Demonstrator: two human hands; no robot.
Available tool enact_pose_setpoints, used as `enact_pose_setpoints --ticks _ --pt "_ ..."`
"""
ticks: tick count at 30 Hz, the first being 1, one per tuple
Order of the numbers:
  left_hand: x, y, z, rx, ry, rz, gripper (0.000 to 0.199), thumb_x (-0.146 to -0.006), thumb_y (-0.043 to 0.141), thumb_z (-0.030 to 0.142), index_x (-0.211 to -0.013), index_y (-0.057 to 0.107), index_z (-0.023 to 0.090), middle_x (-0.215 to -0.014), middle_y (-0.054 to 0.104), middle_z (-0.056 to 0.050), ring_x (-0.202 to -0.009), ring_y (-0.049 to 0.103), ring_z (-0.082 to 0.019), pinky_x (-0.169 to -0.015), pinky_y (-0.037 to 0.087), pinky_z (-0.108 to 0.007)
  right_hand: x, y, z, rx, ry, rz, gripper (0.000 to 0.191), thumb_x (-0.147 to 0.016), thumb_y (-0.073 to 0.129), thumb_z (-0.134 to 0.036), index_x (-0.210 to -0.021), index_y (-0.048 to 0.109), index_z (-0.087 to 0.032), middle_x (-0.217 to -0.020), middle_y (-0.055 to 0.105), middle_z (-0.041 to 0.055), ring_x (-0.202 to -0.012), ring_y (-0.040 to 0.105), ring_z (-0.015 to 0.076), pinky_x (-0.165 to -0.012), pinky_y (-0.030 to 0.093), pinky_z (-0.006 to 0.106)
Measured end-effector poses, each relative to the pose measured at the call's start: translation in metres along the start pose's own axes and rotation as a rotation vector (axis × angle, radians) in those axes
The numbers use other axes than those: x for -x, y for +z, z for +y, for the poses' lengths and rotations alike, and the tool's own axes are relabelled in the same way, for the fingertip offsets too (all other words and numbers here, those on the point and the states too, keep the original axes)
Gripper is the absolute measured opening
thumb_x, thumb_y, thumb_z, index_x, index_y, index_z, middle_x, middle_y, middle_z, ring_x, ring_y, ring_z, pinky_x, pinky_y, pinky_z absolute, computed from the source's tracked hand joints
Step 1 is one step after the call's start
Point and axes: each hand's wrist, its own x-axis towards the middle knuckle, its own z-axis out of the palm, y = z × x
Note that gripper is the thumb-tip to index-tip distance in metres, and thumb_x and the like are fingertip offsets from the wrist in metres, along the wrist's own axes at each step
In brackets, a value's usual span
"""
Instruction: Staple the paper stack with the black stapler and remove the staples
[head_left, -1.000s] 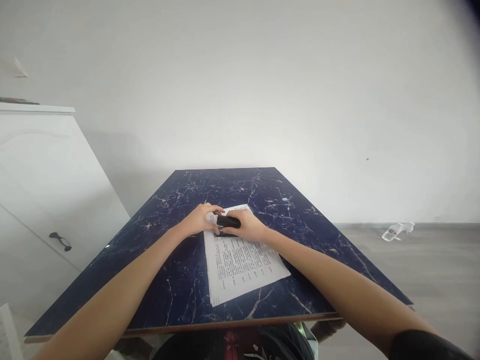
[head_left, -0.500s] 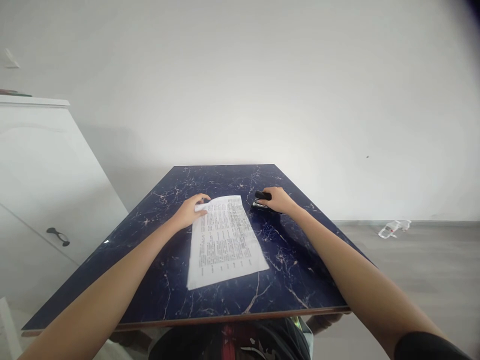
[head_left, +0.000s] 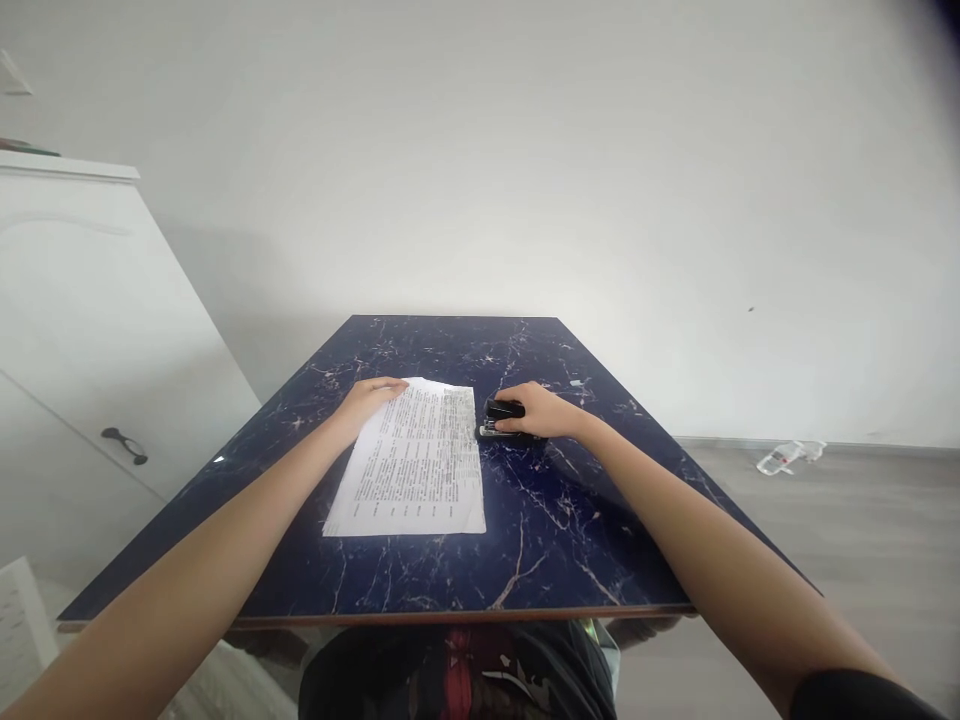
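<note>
White paper covered in printed text lies on the dark blue marbled table. Whether it is one sheet or a thin stack, I cannot tell. My left hand grips its upper left corner, the fingers over the edge and the thumb hidden. Just right of the paper's right edge is a black stapler, low on the tabletop. My right hand is wrapped around its rear part, leaving the front end showing toward the paper. A small gap separates stapler and paper.
A white cabinet with a dark handle stands at the left, close to the table. The pale wall rises behind the table. On the floor to the right lies a crumpled clear plastic item. A small light scrap rests near the table's right edge.
The paper has turned so that its near end swung left and its lines run straighter. My right hand has brought the stapler left and nearer, closer to the paper. The view has tilted slightly.
</note>
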Motion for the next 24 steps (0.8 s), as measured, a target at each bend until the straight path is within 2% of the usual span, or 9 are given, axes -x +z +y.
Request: enact_pose_setpoints --ticks 3,7,11,16,24 --pt "0.003 -0.001 0.004 0.016 -0.06 -0.064 0.054 -0.06 0.09 0.041 -0.11 0.08 0.023 -0.112 0.077 -0.012 -0.087 0.074 -0.029 -0.079 0.056 -0.04 0.001 0.0 -0.002 -0.006 0.006 0.007 0.023 -0.087 0.07 -0.041 -0.09 0.067 -0.018 -0.082 0.067 0.0036 -0.065 0.055 0.0165 -0.059 0.034 0.029" --pt "0.002 -0.007 0.007 0.038 -0.113 -0.065 0.054 -0.058 0.091 0.036 -0.109 0.08 0.023 -0.113 0.076 -0.013 -0.083 0.074 -0.028 -0.074 0.057 -0.04 0.001 -0.001 -0.002 0.008 0.0 0.015 0.02 -0.087 0.07 -0.038 -0.091 0.067 -0.019 -0.084 0.068 0.0037 -0.066 0.056 0.0172 -0.06 0.035 0.03" --pt "-0.007 -0.016 0.004 0.1 0.006 0.049 0.054 -0.059 0.09 0.036 -0.11 0.08 0.023 -0.121 0.075 -0.011 -0.098 0.074 -0.029 -0.087 0.056 -0.041 0.002 -0.001 -0.002 0.019 -0.024 0.001 0.019 -0.088 0.07 -0.038 -0.089 0.065 -0.02 -0.083 0.067 0.0028 -0.066 0.055 0.0167 -0.061 0.035 0.03" --pt "-0.011 -0.021 0.0 0.075 0.16 0.111 0.05 -0.064 0.088 0.039 -0.111 0.08 0.024 -0.127 0.073 -0.01 -0.124 0.065 -0.03 -0.11 0.044 -0.042 0.003 -0.002 -0.006 -0.027 -0.066 -0.036 0.017 -0.089 0.07 -0.037 -0.093 0.068 -0.02 -0.088 0.069 0.0036 -0.07 0.058 0.0176 -0.064 0.038 0.032" --pt "-0.005 -0.019 0.005 0.121 0.144 0.146 0.054 -0.061 0.089 0.04 -0.111 0.08 0.021 -0.129 0.071 -0.013 -0.118 0.067 -0.033 -0.103 0.05 -0.045 0.001 0.006 -0.017 0.013 -0.096 -0.078 0.018 -0.09 0.071 -0.036 -0.099 0.067 -0.022 -0.094 0.07 0.0047 -0.075 0.06 0.0192 -0.065 0.041 0.032"
